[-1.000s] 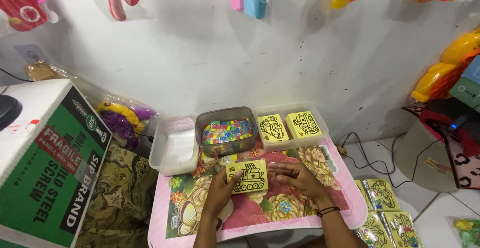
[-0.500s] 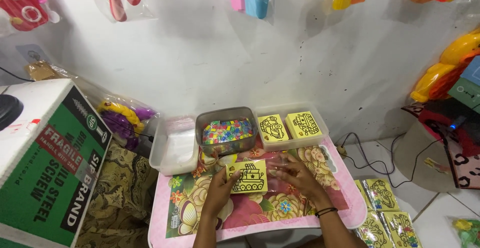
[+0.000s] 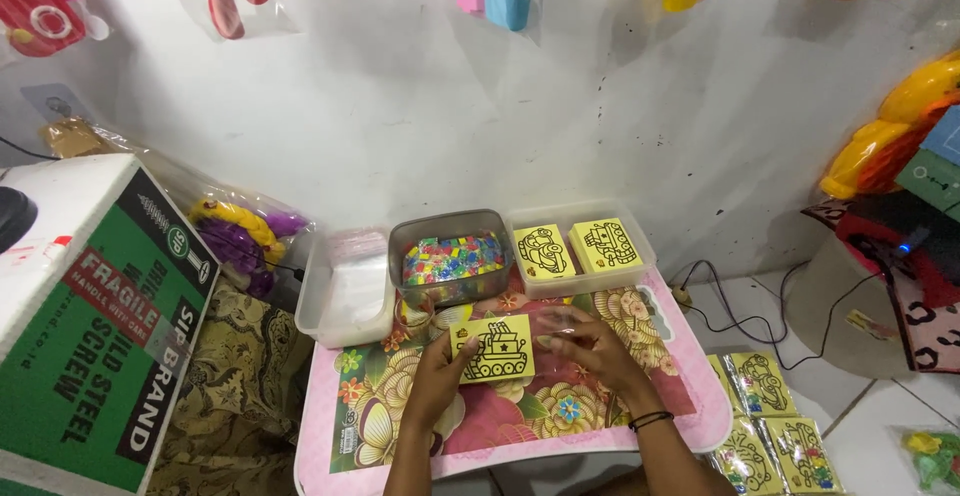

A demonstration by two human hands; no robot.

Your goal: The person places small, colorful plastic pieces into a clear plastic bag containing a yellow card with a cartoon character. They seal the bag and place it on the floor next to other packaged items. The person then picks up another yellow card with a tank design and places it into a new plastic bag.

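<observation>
A white plastered wall (image 3: 400, 126) rises behind a low pink surface (image 3: 690, 396) covered with a flowered cloth, and bagged toys hang along the wall's top edge.

From the head view, the left hand (image 3: 435, 381) grips the left edge of a small yellow card printed with a black tank outline (image 3: 492, 349), thumb on top and fingers beneath, so its grip is pinching that card. The right hand (image 3: 600, 351) lies just beside the card at its three o'clock, fingers spread over a clear, glossy wrapper that I can barely make out; whether its grip is closed on anything, I cannot tell. The card sits near the middle of the surface, tilted slightly.

At twelve o'clock from the card stands a grey metal tin filled with small multicoloured packets (image 3: 450, 256). At one o'clock, a clear plastic tray (image 3: 640, 246) holds two more yellow outline cards side by side. At ten o'clock, a clear plastic tub of transparent bags (image 3: 345, 291) overhangs the corner. A green and white cardboard box (image 3: 100, 346) stands well apart at nine o'clock. Bagged yellow cards (image 3: 765, 426) lie on the floor at four o'clock.
</observation>
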